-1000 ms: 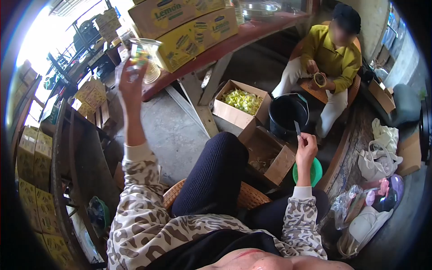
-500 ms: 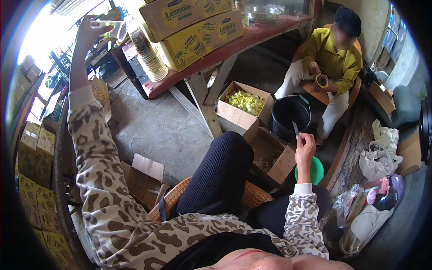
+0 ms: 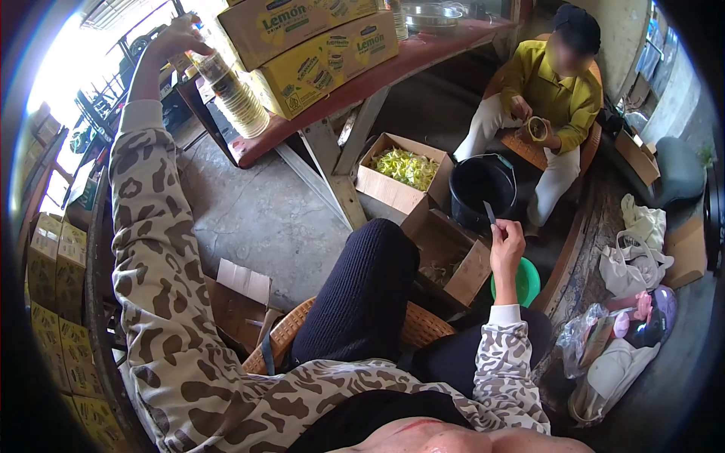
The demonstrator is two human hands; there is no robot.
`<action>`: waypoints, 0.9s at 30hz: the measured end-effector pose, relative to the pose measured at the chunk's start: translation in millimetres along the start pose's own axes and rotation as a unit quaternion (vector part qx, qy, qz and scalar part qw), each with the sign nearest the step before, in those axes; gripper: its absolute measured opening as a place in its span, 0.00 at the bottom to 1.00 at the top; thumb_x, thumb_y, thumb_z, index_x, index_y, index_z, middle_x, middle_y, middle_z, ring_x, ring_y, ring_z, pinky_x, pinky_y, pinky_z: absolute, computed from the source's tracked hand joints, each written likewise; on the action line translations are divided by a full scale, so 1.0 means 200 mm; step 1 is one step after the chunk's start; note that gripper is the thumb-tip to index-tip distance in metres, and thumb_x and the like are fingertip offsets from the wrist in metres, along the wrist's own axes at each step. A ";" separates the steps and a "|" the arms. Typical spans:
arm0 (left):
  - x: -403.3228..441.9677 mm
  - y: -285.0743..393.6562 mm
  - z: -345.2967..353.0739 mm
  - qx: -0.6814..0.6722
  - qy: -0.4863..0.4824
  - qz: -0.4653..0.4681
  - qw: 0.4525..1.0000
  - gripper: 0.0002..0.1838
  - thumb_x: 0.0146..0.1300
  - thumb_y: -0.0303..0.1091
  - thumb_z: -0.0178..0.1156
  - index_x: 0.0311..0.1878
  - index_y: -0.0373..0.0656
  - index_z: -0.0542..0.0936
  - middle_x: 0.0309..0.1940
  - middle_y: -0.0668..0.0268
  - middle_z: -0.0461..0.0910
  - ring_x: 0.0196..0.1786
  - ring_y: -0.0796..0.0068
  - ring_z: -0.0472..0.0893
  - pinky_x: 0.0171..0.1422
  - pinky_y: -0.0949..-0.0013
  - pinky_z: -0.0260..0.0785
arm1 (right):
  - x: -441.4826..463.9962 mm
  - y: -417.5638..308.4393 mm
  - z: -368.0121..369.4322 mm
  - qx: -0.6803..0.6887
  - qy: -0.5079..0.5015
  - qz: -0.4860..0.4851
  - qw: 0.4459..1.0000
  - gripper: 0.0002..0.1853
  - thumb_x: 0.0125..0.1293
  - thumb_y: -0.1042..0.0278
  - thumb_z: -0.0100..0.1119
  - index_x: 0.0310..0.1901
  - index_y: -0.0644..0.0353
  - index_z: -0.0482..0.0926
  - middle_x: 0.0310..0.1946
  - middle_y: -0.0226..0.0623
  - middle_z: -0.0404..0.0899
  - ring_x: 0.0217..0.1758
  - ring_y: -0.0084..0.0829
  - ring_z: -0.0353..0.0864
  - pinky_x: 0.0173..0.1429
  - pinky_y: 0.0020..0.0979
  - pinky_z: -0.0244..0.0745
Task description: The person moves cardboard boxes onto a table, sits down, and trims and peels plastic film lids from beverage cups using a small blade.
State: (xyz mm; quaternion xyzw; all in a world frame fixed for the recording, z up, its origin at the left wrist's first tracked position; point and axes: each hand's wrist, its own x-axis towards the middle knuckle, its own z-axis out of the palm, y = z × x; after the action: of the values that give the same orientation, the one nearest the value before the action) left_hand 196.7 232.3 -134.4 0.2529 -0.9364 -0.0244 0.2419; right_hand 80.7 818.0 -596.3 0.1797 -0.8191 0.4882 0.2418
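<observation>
At 10 to 11 o'clock in the head view, left hand (image 3: 177, 41) is up at the top end of the tall stack of clear plastic cups (image 3: 242, 109). Fingers are bent over it; glare there, can't tell if the grip is closed. Stack leans, its lower end on the dark red tabletop (image 3: 423, 49), just beside two stacked yellow printed cardboard cartons (image 3: 325, 64) at 12. Shiny round metal bowl (image 3: 432, 15) sits further along the same top, toward 1.

At 3, right hand (image 3: 507, 245) is closed in a pinch on a slim metal-bladed knife (image 3: 490, 212). Blade points up toward 11 to 12, overlapping the round black plastic bucket (image 3: 479, 192) in view; contact unclear. Round green plastic bowl (image 3: 526, 283) is behind the right wrist. Open brown cardboard box (image 3: 404, 172) at 1 holds yellow-green pieces, near the bucket. Second open brown box (image 3: 472, 273) sits just below it.

At 2, seated co-worker (image 3: 555, 98) in a mustard top and dark cap holds a small round container (image 3: 538, 129). White cloth bag (image 3: 634, 268) at 3, clear plastic bag (image 3: 580, 340) at 4. Yellow carton stacks (image 3: 57, 302) at 8 to 9.
</observation>
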 end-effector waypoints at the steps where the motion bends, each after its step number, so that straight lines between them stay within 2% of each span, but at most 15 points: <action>1: 0.06 -0.23 0.11 0.063 0.027 0.084 0.994 0.57 0.33 0.43 0.81 0.67 0.30 0.63 0.55 0.50 0.74 0.57 0.57 0.76 0.64 0.61 0.68 | 0.00 0.00 0.00 0.000 0.000 0.001 1.000 0.04 0.60 0.78 0.64 0.37 0.64 0.80 0.30 0.37 0.75 0.29 0.33 0.76 0.37 0.33 0.72; 2: 0.02 -0.22 0.14 0.063 0.026 0.085 0.994 0.57 0.33 0.43 0.81 0.67 0.30 0.63 0.55 0.50 0.74 0.57 0.57 0.76 0.64 0.61 0.68 | 0.00 -0.01 -0.01 -0.006 -0.014 0.012 1.000 0.04 0.60 0.79 0.64 0.37 0.64 0.79 0.31 0.38 0.76 0.31 0.35 0.78 0.38 0.33 0.73; 3: -0.08 -0.19 0.17 -0.059 0.026 0.091 0.994 0.57 0.33 0.44 0.81 0.67 0.31 0.63 0.56 0.49 0.73 0.59 0.59 0.75 0.65 0.62 0.67 | 0.00 -0.02 -0.01 -0.013 -0.027 0.023 0.999 0.04 0.60 0.79 0.63 0.37 0.64 0.79 0.32 0.39 0.76 0.33 0.37 0.79 0.39 0.34 0.74; 6: -0.20 -0.16 0.24 -0.121 0.025 0.101 0.987 0.58 0.35 0.49 0.81 0.68 0.32 0.62 0.56 0.50 0.73 0.58 0.62 0.75 0.62 0.64 0.68 | 0.00 -0.03 -0.02 -0.019 -0.035 0.020 0.999 0.04 0.60 0.79 0.64 0.36 0.64 0.79 0.32 0.39 0.76 0.33 0.38 0.79 0.40 0.35 0.74; 8: -0.19 -0.30 0.39 -0.255 0.054 0.054 0.964 0.58 0.38 0.50 0.81 0.69 0.34 0.60 0.53 0.52 0.76 0.49 0.66 0.78 0.51 0.66 0.73 | -0.01 -0.03 0.00 -0.027 -0.035 0.024 0.999 0.04 0.60 0.79 0.64 0.36 0.64 0.79 0.32 0.39 0.76 0.33 0.38 0.79 0.40 0.35 0.74; 10: -0.34 -0.20 0.47 -0.222 0.099 0.031 0.969 0.57 0.43 0.47 0.81 0.71 0.37 0.57 0.45 0.58 0.80 0.37 0.77 0.77 0.37 0.72 0.68 | -0.01 -0.02 0.01 -0.036 -0.031 0.028 0.998 0.04 0.59 0.79 0.64 0.36 0.63 0.79 0.32 0.39 0.76 0.34 0.38 0.79 0.40 0.35 0.74; 12: -0.42 -0.17 0.59 -0.326 0.097 0.000 0.940 0.55 0.45 0.46 0.80 0.71 0.38 0.57 0.44 0.60 0.81 0.39 0.76 0.78 0.38 0.73 0.68 | -0.01 -0.01 0.02 -0.023 -0.017 -0.002 1.000 0.05 0.59 0.80 0.64 0.36 0.65 0.79 0.30 0.38 0.76 0.30 0.35 0.77 0.37 0.34 0.73; 14: -0.34 -0.39 0.79 -0.321 0.113 -0.026 0.940 0.53 0.47 0.45 0.79 0.71 0.37 0.57 0.45 0.60 0.81 0.42 0.74 0.80 0.42 0.73 0.70 | -0.01 0.00 0.03 -0.031 -0.015 0.001 0.999 0.05 0.58 0.80 0.64 0.36 0.65 0.79 0.30 0.38 0.76 0.30 0.35 0.78 0.37 0.34 0.73; 15: -0.40 -0.32 0.80 -0.280 0.111 -0.065 0.951 0.52 0.49 0.45 0.78 0.70 0.36 0.58 0.46 0.59 0.81 0.46 0.72 0.80 0.48 0.71 0.71 | -0.01 0.00 0.04 -0.028 -0.018 0.001 0.999 0.05 0.58 0.80 0.64 0.36 0.65 0.79 0.30 0.38 0.76 0.30 0.35 0.78 0.37 0.34 0.73; 18: -0.41 -0.39 0.89 -0.307 0.179 -0.052 0.933 0.48 0.49 0.43 0.79 0.68 0.36 0.62 0.48 0.55 0.81 0.49 0.68 0.81 0.55 0.68 0.72 | -0.02 0.03 0.05 -0.038 -0.031 0.025 0.998 0.06 0.58 0.80 0.65 0.36 0.62 0.78 0.32 0.39 0.76 0.33 0.39 0.79 0.39 0.37 0.74; 20: -0.44 -0.34 0.88 -0.316 0.183 -0.055 0.929 0.44 0.50 0.40 0.78 0.66 0.36 0.63 0.49 0.53 0.80 0.52 0.66 0.80 0.57 0.67 0.73 | -0.02 0.04 0.06 -0.036 -0.031 0.011 0.999 0.07 0.57 0.79 0.65 0.36 0.61 0.78 0.31 0.39 0.75 0.33 0.40 0.79 0.39 0.37 0.74; 21: -0.40 -0.43 0.92 -0.309 0.172 -0.009 0.935 0.41 0.52 0.38 0.77 0.64 0.36 0.64 0.50 0.53 0.80 0.52 0.66 0.80 0.58 0.66 0.72 | -0.02 0.05 0.07 -0.036 -0.027 0.008 0.999 0.07 0.57 0.79 0.65 0.36 0.61 0.78 0.31 0.39 0.75 0.33 0.40 0.79 0.38 0.37 0.74; 22: -0.41 -0.40 0.91 -0.370 0.175 -0.023 0.912 0.41 0.53 0.39 0.77 0.64 0.36 0.64 0.51 0.53 0.79 0.54 0.66 0.79 0.58 0.66 0.72 | -0.01 0.06 0.07 -0.044 -0.027 0.021 0.998 0.07 0.57 0.79 0.65 0.36 0.61 0.78 0.31 0.39 0.75 0.33 0.40 0.79 0.38 0.37 0.74; 25: -0.29 -0.69 0.99 -0.284 0.204 0.012 0.937 0.41 0.53 0.41 0.77 0.65 0.37 0.64 0.55 0.51 0.76 0.57 0.64 0.77 0.62 0.64 0.70 | -0.01 0.05 0.08 -0.055 -0.022 0.025 0.998 0.06 0.57 0.79 0.65 0.35 0.61 0.78 0.31 0.38 0.76 0.33 0.40 0.79 0.38 0.37 0.74; 27: -0.37 -0.59 0.98 -0.269 0.242 0.000 0.932 0.43 0.54 0.44 0.76 0.66 0.37 0.64 0.60 0.48 0.71 0.59 0.62 0.75 0.66 0.61 0.67 | -0.01 0.03 0.07 -0.017 -0.032 0.056 0.998 0.05 0.57 0.78 0.65 0.34 0.60 0.78 0.31 0.37 0.76 0.35 0.41 0.79 0.39 0.38 0.74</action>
State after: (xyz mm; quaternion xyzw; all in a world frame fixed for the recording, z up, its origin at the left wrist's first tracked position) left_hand 216.0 150.5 -359.0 0.1767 -0.8078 -0.2133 0.5202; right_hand 75.5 809.4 -607.3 0.1454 -0.8434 0.4809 0.1906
